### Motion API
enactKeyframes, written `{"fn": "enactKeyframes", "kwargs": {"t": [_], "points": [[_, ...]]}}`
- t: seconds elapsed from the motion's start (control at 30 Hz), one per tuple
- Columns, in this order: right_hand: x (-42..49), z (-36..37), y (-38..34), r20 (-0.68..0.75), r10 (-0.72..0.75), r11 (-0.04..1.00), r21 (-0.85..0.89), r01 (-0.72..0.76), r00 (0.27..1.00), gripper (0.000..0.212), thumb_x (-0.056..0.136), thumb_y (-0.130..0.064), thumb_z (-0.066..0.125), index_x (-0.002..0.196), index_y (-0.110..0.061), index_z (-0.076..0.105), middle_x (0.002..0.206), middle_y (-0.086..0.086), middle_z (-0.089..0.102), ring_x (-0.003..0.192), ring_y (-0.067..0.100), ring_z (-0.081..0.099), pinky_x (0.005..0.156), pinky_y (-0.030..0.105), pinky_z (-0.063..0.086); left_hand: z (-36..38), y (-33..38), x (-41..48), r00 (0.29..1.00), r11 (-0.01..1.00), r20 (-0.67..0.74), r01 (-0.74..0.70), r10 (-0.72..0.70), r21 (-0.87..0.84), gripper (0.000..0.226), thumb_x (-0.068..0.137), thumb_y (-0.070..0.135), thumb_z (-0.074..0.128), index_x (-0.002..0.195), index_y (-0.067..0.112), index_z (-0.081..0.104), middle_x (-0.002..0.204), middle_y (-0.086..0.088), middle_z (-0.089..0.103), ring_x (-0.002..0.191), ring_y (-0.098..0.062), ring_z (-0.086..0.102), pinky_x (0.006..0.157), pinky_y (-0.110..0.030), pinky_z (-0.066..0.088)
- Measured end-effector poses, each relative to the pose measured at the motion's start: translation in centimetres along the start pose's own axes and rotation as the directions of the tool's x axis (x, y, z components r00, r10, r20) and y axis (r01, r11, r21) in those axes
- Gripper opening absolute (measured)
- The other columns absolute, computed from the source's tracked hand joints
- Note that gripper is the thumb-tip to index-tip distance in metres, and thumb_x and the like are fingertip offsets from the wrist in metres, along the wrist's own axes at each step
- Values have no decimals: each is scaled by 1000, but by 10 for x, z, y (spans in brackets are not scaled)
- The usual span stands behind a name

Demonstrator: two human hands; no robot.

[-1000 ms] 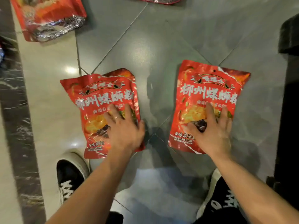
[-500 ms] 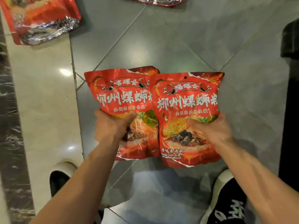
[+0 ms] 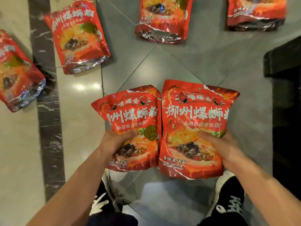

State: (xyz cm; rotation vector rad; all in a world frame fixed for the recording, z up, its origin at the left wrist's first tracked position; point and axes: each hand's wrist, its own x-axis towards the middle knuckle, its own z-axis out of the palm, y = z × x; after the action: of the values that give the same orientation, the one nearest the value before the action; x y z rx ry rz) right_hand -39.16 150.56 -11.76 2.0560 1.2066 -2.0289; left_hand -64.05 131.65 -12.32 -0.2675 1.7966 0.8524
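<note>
I hold two red noodle packets side by side above the floor, printed faces toward me. My left hand [image 3: 114, 142] grips the left packet [image 3: 132, 115] at its left edge, thumb across the front. My right hand [image 3: 218, 144] grips the right packet [image 3: 195, 111] at its right edge, thumb on the front. The packets' inner edges touch. The fingers behind both packets are hidden.
Several more red packets lie on the grey tiled floor [image 3: 203, 59]: one at far left [image 3: 14, 74], one at upper left [image 3: 78, 35], one at top centre [image 3: 162, 18], one at top right [image 3: 255, 13]. A black block [image 3: 286, 95] stands at right. My shoes [image 3: 228, 196] are below.
Both packets, flat on the floor a second ago, were picked up and brought together. They now sit higher, and the view has tilted to show more packets ahead.
</note>
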Motion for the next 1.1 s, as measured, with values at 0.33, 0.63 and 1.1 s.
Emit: {"fn": "enactKeyframes", "kwargs": {"t": [0.33, 0.63, 1.1], "points": [[-185, -44, -264, 3, -327, 943, 63, 326, 945, 47, 59, -19, 86, 102, -19, 69, 90, -1, 78, 81, 21, 75, 78, 37, 56, -45, 251, -211, 923, 924, 31, -383, 383, -13, 106, 27, 55, 96, 123, 24, 64, 105, 5, 77, 95, -20, 75, 96, -48, 54], [-481, -117, -494, 21, -605, 796, 54, 603, 796, 52, 52, -21, 93, 98, -15, 69, 87, 4, 78, 77, 23, 75, 73, 36, 56, -84, 445, -523, 760, 759, 6, -648, 650, -62, 65, 53, 29, 98, 109, 26, 65, 102, 2, 77, 94, -20, 73, 98, -45, 53], [-822, -194, -553, -364, -791, 471, 150, 870, 491, 48, 52, -21, 87, 95, -6, 74, 92, 13, 77, 83, 30, 74, 74, 37, 57, -109, 571, -821, 381, 424, 263, -896, 887, -132, 96, 19, 61, 95, 104, 21, 72, 96, 3, 78, 91, -18, 74, 90, -40, 55]]}}
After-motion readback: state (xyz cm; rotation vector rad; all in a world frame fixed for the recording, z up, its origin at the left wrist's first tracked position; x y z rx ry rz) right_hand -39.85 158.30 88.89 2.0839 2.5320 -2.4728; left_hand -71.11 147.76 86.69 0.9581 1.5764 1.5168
